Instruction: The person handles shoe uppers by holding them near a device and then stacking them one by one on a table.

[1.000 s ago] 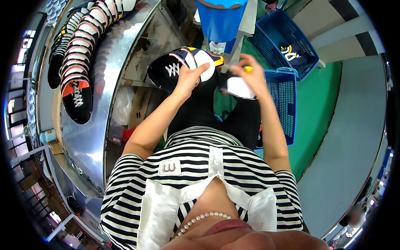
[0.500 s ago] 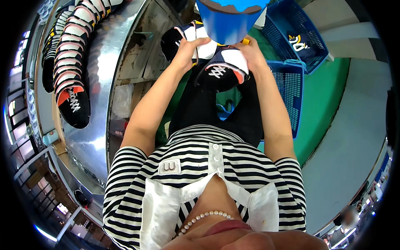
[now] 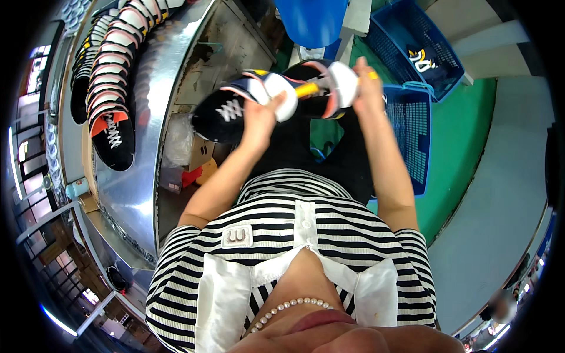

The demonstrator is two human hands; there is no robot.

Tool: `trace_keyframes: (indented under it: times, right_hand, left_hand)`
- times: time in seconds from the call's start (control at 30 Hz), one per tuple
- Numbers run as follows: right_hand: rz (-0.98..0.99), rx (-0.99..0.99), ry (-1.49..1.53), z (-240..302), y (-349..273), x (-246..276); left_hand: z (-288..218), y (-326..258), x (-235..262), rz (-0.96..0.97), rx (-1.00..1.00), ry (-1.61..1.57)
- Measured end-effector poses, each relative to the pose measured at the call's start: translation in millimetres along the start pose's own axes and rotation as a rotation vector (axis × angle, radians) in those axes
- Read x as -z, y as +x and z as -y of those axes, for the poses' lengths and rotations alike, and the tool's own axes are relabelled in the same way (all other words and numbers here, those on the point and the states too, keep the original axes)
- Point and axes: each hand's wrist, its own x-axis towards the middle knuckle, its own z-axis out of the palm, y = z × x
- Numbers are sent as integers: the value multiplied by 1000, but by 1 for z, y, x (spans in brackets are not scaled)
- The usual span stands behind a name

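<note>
My left hand grips a shoe upper with a black toe, white zigzag lacing and a white heel part. A second upper, blurred by motion, lies against the fingers of my right hand. Its white end sits at those fingers, which point away from me and have a yellow band on one. Both uppers are held side by side above my lap, and a yellow strip shows between them. The right thumb is hidden, so its grip shows only in part.
A blue rounded machine part hangs just beyond my hands. To the left, a metal tabletop carries a long nested row of similar uppers. Blue plastic baskets stand on the green floor at the right.
Both hands have drawn the uppers nearer to me, out from under the blue machine part. The left upper has swung leftward, its toe now pointing left. The uppers have spread apart.
</note>
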Motion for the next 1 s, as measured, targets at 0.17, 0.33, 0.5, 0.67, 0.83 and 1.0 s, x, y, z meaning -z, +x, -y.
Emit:
trace_keyframes:
  times: [0.17, 0.33, 0.5, 0.67, 0.83, 1.0]
  right_hand:
    - [-28, -90, 102, -34, -58, -65]
    - [194, 119, 67, -30, -48, -69]
    - [323, 108, -31, -29, -6, -52]
    - [339, -36, 47, -19, 9, -49]
    - [279, -107, 41, -18, 27, -51]
    - [345, -50, -189, -2, 55, -77]
  left_hand:
    - [7, 7, -12, 326, -181, 139]
    - [-13, 39, -8, 198, -206, 113]
    - [-25, 88, 6, 176, -360, 568]
    - [-27, 123, -3, 389, -165, 144]
    - [-15, 117, -9, 236, 211, -144]
    - [-13, 124, -7, 128, 347, -331]
